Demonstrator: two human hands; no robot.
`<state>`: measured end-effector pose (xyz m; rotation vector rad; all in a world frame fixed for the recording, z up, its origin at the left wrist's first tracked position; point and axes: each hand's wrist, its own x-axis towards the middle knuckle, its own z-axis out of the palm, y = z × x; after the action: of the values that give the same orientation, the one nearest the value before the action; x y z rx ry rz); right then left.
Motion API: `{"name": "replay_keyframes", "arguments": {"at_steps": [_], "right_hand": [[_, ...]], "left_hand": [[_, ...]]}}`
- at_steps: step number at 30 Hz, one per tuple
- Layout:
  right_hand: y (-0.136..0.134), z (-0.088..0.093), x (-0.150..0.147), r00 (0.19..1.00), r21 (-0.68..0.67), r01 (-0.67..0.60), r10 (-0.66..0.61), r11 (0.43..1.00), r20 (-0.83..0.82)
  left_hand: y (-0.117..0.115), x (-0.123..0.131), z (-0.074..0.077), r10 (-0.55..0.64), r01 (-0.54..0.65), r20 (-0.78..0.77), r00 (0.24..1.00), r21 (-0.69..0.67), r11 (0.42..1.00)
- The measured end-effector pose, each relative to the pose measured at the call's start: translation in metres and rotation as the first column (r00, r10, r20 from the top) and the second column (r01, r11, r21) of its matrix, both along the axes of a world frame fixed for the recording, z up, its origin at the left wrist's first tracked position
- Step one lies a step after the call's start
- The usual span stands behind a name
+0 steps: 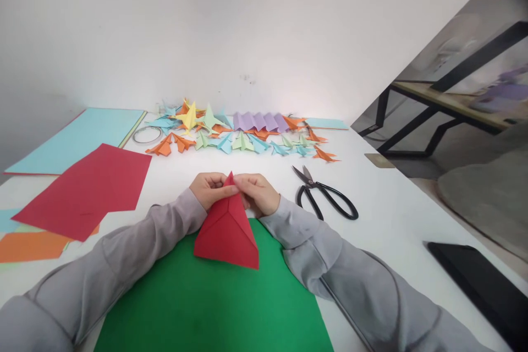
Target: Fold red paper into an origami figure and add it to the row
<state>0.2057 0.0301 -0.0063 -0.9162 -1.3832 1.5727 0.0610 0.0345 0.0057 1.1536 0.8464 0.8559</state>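
Observation:
A folded piece of red paper, creased into a pointed triangular shape, is held between both hands above a green sheet. My left hand pinches it near the tip, thumb across the front. On the other side of the tip, my right hand grips the edge with thumb and fingers together. The paper's point faces away from me and its wide end hangs toward me. Some fingers of both hands are hidden behind the paper.
Scissors with black handles lie right of my hands. Several folded paper planes and a pleated purple paper line the back. Red sheets, an orange sheet and light blue sheets lie left. A black tablet-like object rests right.

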Motion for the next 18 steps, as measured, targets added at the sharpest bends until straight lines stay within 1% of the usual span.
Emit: {"name": "replay_keyframes", "arguments": {"at_steps": [2, 4, 8, 11, 14, 18], "right_hand": [[-0.0023, -0.0008, 0.0006, 0.998, -0.011, -0.066, 0.067, 0.998, 0.004], [-0.0044, -0.0005, 0.0012, 0.995, -0.018, -0.094, 0.095, 0.995, 0.010], [-0.0058, 0.0026, 0.0032, 0.986, -0.044, -0.158, 0.160, 0.986, 0.043], [-0.0048, 0.0045, 0.0051, 0.979, -0.053, -0.197, 0.199, 0.979, 0.045], [-0.0035, 0.0060, 0.0069, 0.974, -0.076, -0.218, 0.222, 0.973, 0.053], [-0.0031, 0.0077, 0.0081, 0.974, -0.135, -0.209, 0.218, 0.969, 0.057]], "left_hand": [[0.0023, 0.0000, -0.0006, 0.095, -0.094, 0.036, 0.995, -0.026, 0.995], [0.0036, 0.0002, -0.0003, 0.131, -0.128, 0.048, 0.990, -0.059, 0.990], [0.0024, 0.0015, 0.0022, 0.137, -0.133, 0.043, 0.990, -0.087, 0.987], [0.0006, 0.0017, 0.0047, 0.141, -0.132, 0.049, 0.989, -0.150, 0.980], [-0.0006, 0.0005, 0.0065, 0.116, -0.100, 0.060, 0.991, -0.217, 0.971], [-0.0017, 0.0000, 0.0059, 0.096, -0.080, 0.064, 0.993, -0.215, 0.973]]}}
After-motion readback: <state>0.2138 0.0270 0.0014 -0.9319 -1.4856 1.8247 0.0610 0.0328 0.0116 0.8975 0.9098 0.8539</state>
